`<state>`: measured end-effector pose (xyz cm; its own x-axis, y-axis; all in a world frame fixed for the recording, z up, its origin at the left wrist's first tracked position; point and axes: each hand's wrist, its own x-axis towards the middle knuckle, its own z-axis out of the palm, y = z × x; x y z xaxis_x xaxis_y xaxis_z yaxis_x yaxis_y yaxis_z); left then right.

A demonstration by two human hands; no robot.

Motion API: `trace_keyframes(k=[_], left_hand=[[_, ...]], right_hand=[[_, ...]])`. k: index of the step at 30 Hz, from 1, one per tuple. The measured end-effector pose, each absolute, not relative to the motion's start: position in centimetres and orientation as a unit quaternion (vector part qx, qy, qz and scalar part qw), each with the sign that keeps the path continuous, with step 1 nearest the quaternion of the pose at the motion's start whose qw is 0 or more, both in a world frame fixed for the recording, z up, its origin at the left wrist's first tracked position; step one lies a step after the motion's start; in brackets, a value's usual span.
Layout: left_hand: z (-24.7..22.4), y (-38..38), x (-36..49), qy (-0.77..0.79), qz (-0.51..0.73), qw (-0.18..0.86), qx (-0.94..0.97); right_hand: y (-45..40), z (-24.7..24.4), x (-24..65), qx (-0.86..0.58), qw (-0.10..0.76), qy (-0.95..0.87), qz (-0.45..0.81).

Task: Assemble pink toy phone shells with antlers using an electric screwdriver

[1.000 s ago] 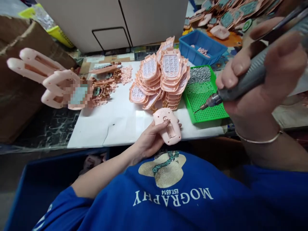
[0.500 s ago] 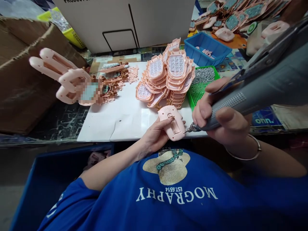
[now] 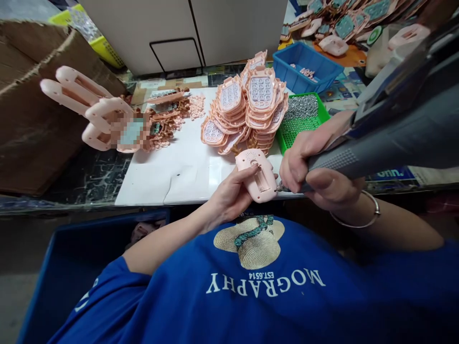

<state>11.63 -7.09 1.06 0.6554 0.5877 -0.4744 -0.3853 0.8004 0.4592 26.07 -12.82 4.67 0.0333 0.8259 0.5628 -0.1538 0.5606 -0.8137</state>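
Observation:
My left hand [image 3: 234,191] grips a pink plastic toy phone [image 3: 256,177], back face up, thumb lying over its battery recess. Brown antler-like pieces stick out at the phone's far end. My right hand [image 3: 315,167] is wrapped round a grey power screwdriver [image 3: 390,110]. The screwdriver's tip meets the phone's lower right corner, where a screw hole would lie under it; whether a screw is there I cannot tell. Just beyond the phone rises a stack of pink shell halves with keypads [image 3: 247,102]. A green basket [image 3: 322,112] of small silver screws stands behind my right hand.
Pink shells with circuit boards and brown parts [image 3: 158,124] pile up at the left of the white board [image 3: 147,184]. A blue basket [image 3: 283,71] holds small pink pieces. A cardboard box [image 3: 39,114] stands far left, and a blue bin [image 3: 68,248] sits below the table edge.
The screwdriver and my right hand have shifted slightly left and tilted lower, with the tip still at the phone's corner. The whole view has moved a little.

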Motion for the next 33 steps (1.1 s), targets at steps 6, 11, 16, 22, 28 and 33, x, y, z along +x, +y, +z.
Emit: trace_keyframes(k=[6,11,16,22,28,33], left_hand=[[-0.1,-7.3,11.9,0.313,0.203,0.908,0.19],[-0.5,-7.3,11.5,0.329,0.167,0.907,0.204],[-0.1,-7.0,11.2,0.311,0.165,0.913,0.207],[-0.4,-6.6,11.3,0.279,0.166,0.927,0.185],[-0.7,-6.5,11.2,0.264,0.158,0.93,0.202],[-0.8,-6.5,11.1,0.258,0.157,0.934,0.188]], right_hand=[[-12.3,5.6,26.7,-0.248,0.625,-0.554,0.491],[-10.4,8.4,31.5,-0.334,0.72,-0.545,0.271],[-5.2,5.2,40.5,-0.486,0.745,-0.447,0.095],[-1.5,0.9,45.4,-0.505,0.766,-0.389,0.082],[-2.2,0.9,44.6,-0.517,0.752,-0.4,0.084],[-2.2,1.2,44.4,-0.526,0.756,-0.386,0.06]])
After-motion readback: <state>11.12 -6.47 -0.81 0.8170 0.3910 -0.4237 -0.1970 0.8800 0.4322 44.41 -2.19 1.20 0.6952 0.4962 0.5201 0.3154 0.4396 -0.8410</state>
